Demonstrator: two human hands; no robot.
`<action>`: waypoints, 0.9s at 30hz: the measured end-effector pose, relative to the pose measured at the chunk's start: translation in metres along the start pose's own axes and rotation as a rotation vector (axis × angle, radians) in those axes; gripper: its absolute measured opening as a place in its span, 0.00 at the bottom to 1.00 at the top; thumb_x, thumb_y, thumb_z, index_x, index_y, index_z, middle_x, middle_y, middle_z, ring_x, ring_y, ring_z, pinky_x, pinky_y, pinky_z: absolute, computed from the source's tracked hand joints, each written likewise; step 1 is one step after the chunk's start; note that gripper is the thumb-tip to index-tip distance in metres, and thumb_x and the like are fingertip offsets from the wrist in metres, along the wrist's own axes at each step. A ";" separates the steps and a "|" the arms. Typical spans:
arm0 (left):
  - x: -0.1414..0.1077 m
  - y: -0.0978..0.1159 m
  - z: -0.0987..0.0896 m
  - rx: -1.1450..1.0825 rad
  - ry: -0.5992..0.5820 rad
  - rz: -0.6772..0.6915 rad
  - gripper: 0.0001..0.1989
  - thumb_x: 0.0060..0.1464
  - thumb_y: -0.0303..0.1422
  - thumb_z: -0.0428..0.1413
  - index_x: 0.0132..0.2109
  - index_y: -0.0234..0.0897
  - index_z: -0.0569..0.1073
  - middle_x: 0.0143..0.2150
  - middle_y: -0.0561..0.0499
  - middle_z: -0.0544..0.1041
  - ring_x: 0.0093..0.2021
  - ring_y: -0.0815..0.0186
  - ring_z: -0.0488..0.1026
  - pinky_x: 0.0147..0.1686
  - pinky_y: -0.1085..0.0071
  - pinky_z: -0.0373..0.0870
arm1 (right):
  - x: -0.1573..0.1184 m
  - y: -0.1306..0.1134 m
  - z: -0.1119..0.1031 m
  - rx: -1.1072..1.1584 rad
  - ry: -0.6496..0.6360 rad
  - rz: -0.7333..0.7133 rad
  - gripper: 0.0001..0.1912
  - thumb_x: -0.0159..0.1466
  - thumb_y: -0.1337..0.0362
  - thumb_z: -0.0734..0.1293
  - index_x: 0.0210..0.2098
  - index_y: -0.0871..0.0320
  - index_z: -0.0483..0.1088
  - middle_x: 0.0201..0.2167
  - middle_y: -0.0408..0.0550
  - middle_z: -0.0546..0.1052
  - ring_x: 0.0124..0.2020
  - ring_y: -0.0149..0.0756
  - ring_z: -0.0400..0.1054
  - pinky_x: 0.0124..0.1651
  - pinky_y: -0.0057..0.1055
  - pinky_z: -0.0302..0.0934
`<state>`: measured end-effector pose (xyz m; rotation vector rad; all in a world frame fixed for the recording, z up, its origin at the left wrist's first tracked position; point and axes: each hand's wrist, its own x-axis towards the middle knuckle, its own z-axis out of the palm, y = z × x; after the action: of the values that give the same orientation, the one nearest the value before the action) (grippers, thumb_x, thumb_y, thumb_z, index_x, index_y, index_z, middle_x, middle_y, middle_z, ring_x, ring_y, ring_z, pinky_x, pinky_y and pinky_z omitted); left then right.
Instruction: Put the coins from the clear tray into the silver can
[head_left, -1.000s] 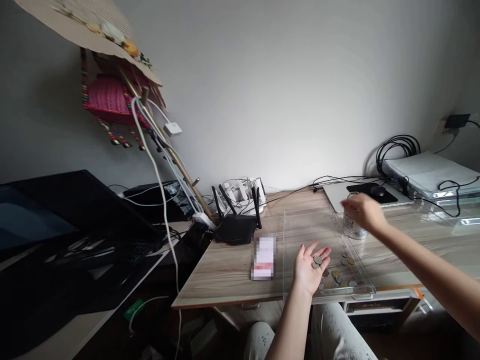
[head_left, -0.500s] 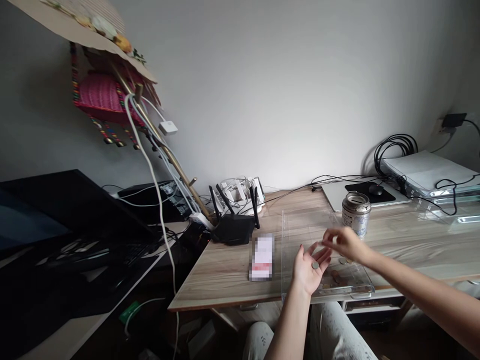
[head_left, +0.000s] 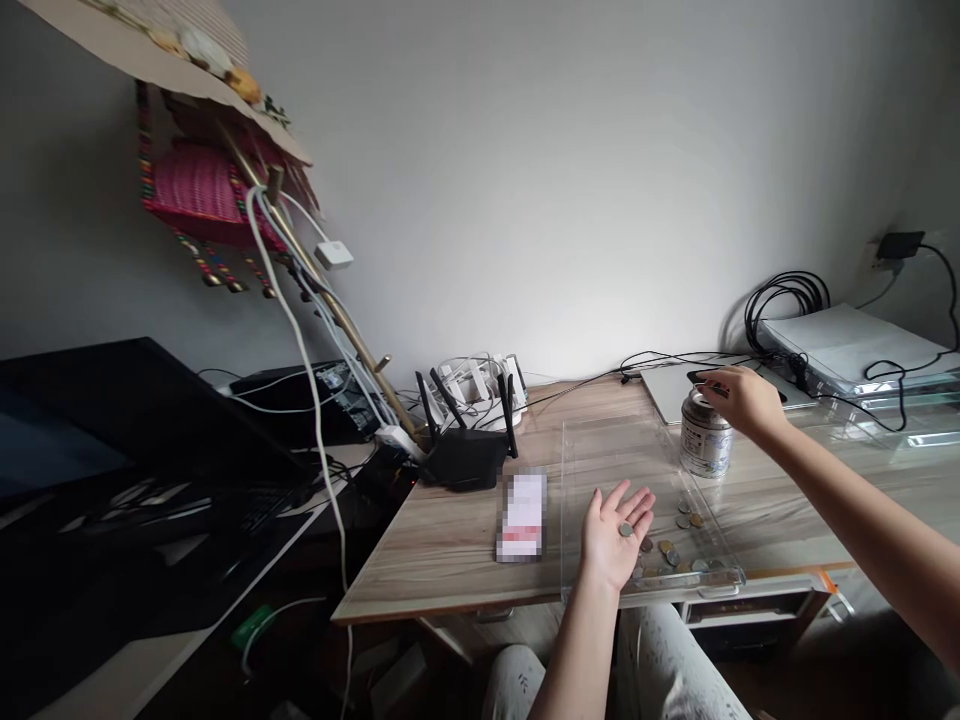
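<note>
On the left hand (head_left: 609,548), palm up and fingers spread, one coin (head_left: 625,530) lies near the finger bases. Between one and two o'clock from it, the right hand (head_left: 744,400) curls over the top of a tin (head_left: 705,448); whether its fingertips pinch anything, I cannot tell. Toward three o'clock, loose coins (head_left: 666,547) lie in a clear tray (head_left: 600,452).

Metal tin (head_left: 705,447), clr glossy plstc tray (head_left: 600,455)

The can (head_left: 705,450) towards four o'clock is silver-grey, the bag (head_left: 199,185) towards ten magenta. Coins (head_left: 666,547) are silvery or golden, the desk (head_left: 442,545) streaked grey-brown.
</note>
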<state>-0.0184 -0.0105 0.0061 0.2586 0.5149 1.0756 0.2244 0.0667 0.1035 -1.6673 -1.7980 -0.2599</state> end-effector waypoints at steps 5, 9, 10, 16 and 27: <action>0.000 0.000 -0.001 -0.036 0.014 0.034 0.28 0.53 0.47 0.46 0.55 0.32 0.62 0.49 0.36 0.70 0.47 0.56 0.70 0.43 0.63 0.66 | -0.082 -0.079 0.014 0.315 -0.369 -0.545 0.15 0.60 0.59 0.60 0.44 0.53 0.70 0.38 0.48 0.74 0.37 0.36 0.66 0.37 0.29 0.60; -0.001 0.000 -0.001 -0.030 -0.046 0.009 0.31 0.52 0.48 0.46 0.57 0.32 0.60 0.51 0.37 0.68 0.48 0.55 0.69 0.45 0.61 0.65 | -0.126 -0.109 0.042 0.336 -0.469 -0.640 0.13 0.62 0.65 0.56 0.36 0.56 0.72 0.34 0.49 0.74 0.35 0.36 0.65 0.37 0.31 0.60; -0.001 0.000 0.000 -0.031 -0.061 0.004 0.31 0.52 0.48 0.46 0.57 0.32 0.60 0.51 0.36 0.69 0.48 0.55 0.69 0.45 0.60 0.64 | -0.127 -0.108 0.045 0.330 -0.466 -0.646 0.13 0.62 0.67 0.55 0.34 0.56 0.72 0.32 0.49 0.73 0.34 0.35 0.65 0.36 0.31 0.59; -0.001 -0.003 0.000 0.018 -0.089 0.038 0.24 0.53 0.44 0.47 0.51 0.32 0.67 0.47 0.38 0.71 0.46 0.57 0.70 0.46 0.63 0.63 | -0.046 -0.042 0.016 0.197 -0.061 -0.271 0.12 0.61 0.63 0.58 0.36 0.56 0.72 0.34 0.50 0.74 0.34 0.35 0.66 0.35 0.30 0.59; 0.001 -0.005 -0.002 0.126 0.023 0.115 0.18 0.53 0.42 0.47 0.41 0.31 0.70 0.40 0.43 0.73 0.38 0.65 0.71 0.40 0.67 0.66 | 0.026 0.027 0.002 -0.110 -0.177 -0.119 0.09 0.54 0.63 0.62 0.30 0.54 0.74 0.32 0.46 0.76 0.37 0.37 0.66 0.32 0.27 0.58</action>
<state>-0.0150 -0.0116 0.0017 0.3910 0.5957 1.1605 0.2506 0.0936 0.1097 -1.7069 -2.0510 -0.2750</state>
